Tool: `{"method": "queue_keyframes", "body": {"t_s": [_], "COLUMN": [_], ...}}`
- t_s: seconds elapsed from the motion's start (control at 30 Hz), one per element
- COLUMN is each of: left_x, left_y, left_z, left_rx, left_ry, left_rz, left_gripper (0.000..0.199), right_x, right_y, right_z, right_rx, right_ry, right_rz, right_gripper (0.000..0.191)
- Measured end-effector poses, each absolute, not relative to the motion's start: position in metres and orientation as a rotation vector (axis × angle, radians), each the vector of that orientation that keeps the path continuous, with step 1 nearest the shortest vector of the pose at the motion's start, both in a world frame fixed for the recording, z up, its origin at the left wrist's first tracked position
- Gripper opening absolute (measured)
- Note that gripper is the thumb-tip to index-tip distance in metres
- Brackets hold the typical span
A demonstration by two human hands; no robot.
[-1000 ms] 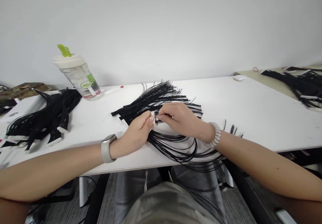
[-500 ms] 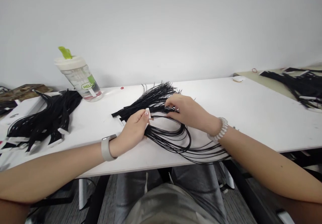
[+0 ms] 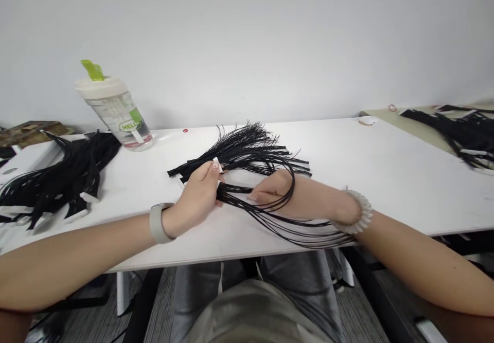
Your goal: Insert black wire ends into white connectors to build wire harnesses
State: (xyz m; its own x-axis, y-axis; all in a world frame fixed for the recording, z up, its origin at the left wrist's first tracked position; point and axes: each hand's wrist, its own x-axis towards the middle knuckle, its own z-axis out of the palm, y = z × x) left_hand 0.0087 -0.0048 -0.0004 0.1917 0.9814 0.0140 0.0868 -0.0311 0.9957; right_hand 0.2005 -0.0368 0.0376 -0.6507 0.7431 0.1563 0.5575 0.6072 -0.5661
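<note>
Closed around one end of a bunch of thin black cables point(image 3: 266, 218) is my left hand point(image 3: 201, 187), with a white tab point(image 3: 217, 164) showing at its thumb. My right hand point(image 3: 276, 191) reaches through the loop of these cables, its fingers curled in on several strands near the left hand. Part of the loop passes over the back of the right hand, and the long strands trail right over the table's front edge. Just behind both hands lies a pile of black cable bundles point(image 3: 243, 147) with splayed ends; some strands rest against it.
On the white table point(image 3: 366, 178) a clear bottle point(image 3: 118, 114) with a green spout stands at the back left. More black cable bundles point(image 3: 83, 170) with white ends lie left of it. Others point(image 3: 459, 129) lie at the far right. A small red ring point(image 3: 185, 130) sits near the wall.
My right hand has moved down and toward me, from the pile's edge into the cable loop, and its fingers have closed on strands. The left hand keeps its hold.
</note>
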Motion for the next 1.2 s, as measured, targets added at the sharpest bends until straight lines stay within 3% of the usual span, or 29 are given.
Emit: {"method": "queue_keyframes", "body": {"t_s": [0.1, 0.47, 0.83, 1.0, 1.13, 1.2], "left_x": [0.006, 0.004, 0.006, 0.006, 0.006, 0.006], "left_y": [-0.009, -0.015, -0.015, -0.015, -0.015, -0.015], "left_z": [0.0, 0.003, 0.003, 0.002, 0.003, 0.002], "left_rx": [1.558, 1.763, 1.777, 1.682, 1.599, 1.577], "left_ry": [1.135, 1.112, 1.133, 1.133, 1.124, 1.114], "left_rz": [1.02, 1.048, 1.002, 0.978, 0.947, 0.94], "left_gripper": [0.035, 0.035, 0.032, 0.033, 0.035, 0.036], "right_x": [0.184, 0.172, 0.166, 0.192, 0.229, 0.242], "right_y": [-0.033, -0.033, -0.034, -0.019, -0.001, 0.007], "right_z": [0.024, 0.01, 0.009, 0.022, 0.042, 0.047], "right_rx": [-0.956, -0.963, -0.966, -1.069, -1.419, -1.401], "right_ry": [-2.477, -2.34, -2.411, -2.531, -2.022, -1.638], "right_rz": [0.836, 0.847, 0.476, 0.722, 0.596, 0.58], "right_gripper": [0.036, 0.039, 0.021, 0.015, 0.014, 0.008]}}
